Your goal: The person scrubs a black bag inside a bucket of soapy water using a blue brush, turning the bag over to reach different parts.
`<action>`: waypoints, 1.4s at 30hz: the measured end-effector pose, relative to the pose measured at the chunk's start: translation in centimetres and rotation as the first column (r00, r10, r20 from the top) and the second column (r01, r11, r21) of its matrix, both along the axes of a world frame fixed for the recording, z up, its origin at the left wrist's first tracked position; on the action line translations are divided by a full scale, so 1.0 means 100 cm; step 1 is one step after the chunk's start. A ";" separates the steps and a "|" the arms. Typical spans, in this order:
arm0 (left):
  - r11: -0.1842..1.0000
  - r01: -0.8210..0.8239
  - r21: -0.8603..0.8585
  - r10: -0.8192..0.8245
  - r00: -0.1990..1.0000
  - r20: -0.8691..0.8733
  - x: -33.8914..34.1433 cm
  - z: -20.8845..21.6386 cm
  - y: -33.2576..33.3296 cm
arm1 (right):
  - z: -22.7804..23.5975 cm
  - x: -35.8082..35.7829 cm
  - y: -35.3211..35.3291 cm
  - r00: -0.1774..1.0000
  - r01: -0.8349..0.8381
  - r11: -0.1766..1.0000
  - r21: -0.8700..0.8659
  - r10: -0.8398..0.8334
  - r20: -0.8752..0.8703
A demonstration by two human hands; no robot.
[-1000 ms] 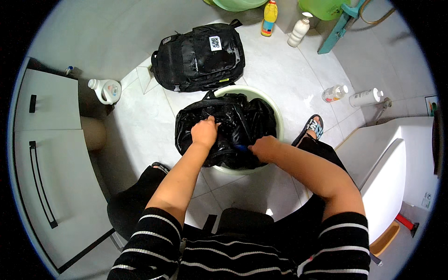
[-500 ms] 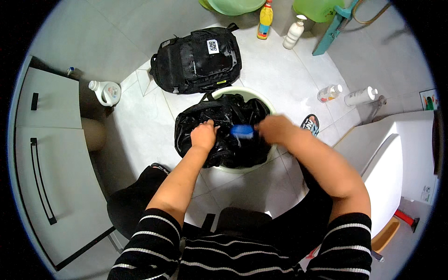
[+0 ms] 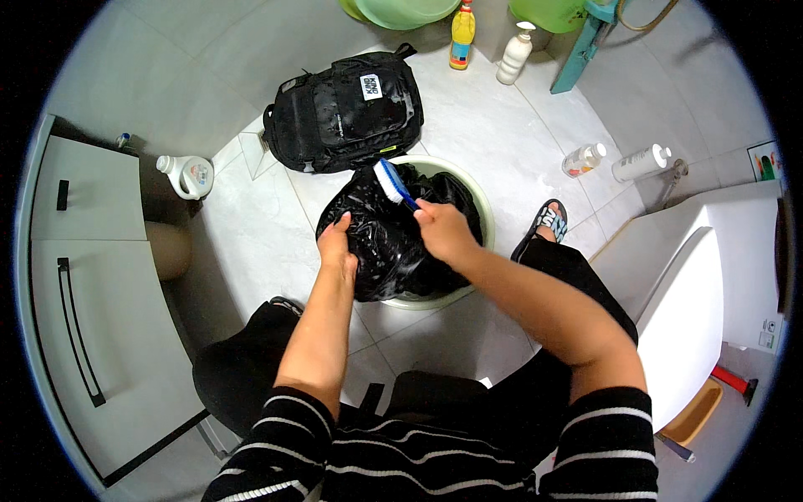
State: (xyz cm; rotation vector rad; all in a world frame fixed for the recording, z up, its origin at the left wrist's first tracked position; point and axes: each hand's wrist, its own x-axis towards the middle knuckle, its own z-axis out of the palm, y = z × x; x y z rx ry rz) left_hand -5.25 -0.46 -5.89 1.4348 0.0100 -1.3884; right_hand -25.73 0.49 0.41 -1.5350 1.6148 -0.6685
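A wet, shiny black bag (image 3: 381, 251) with soapy streaks lies bunched in a pale round basin (image 3: 485, 209) on the floor. At the bag's left side my left hand (image 3: 336, 243) grips its edge, thumb on top and the fingers partly hidden. My right hand (image 3: 443, 230) is closed round the handle of a blue scrubbing brush (image 3: 389, 180). The brush's white bristles show over the upper part of the bag; whether they touch it I cannot tell.
Beyond the basin lies a black backpack (image 3: 347, 109). A white jug (image 3: 188, 176) stands left, near a cabinet (image 3: 109, 335). A yellow bottle (image 3: 462, 38) and white pump bottle (image 3: 514, 54) stand far back. Two bottles, one a white bottle (image 3: 640, 163), are right, beyond a white toilet (image 3: 686, 309).
My right hand has moved left with the brush, which now points away from me, bristles visible. My left hand has shifted left from the bag's top to its edge.
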 end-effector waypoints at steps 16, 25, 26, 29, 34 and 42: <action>0.702 0.706 -0.093 -0.066 0.194 0.979 -0.044 0.054 0.025 | -0.013 0.040 0.077 0.919 0.394 0.893 0.216 -0.385 -0.086; 0.413 0.485 0.771 -0.828 -0.152 0.539 -0.081 0.017 0.016 | -0.004 0.038 0.105 0.713 0.351 0.492 0.797 -0.692 0.113; 0.397 0.438 0.807 -0.858 -0.135 0.495 -0.076 0.013 0.012 | 0.001 0.035 0.100 0.742 0.282 0.479 0.831 -0.658 0.128; 0.546 0.470 0.693 -0.804 0.063 0.591 -0.059 0.000 0.008 | 0.003 0.010 0.078 0.712 0.267 0.470 0.841 -0.684 0.157; 0.810 0.586 0.030 -0.562 0.760 0.327 -0.015 -0.031 0.032 | -0.036 0.022 0.073 0.897 0.338 0.940 0.034 -0.333 0.290; 0.869 0.495 -0.006 -0.494 0.868 0.054 0.014 -0.001 0.040 | -0.054 0.042 0.104 0.919 0.353 0.899 0.260 -0.385 0.082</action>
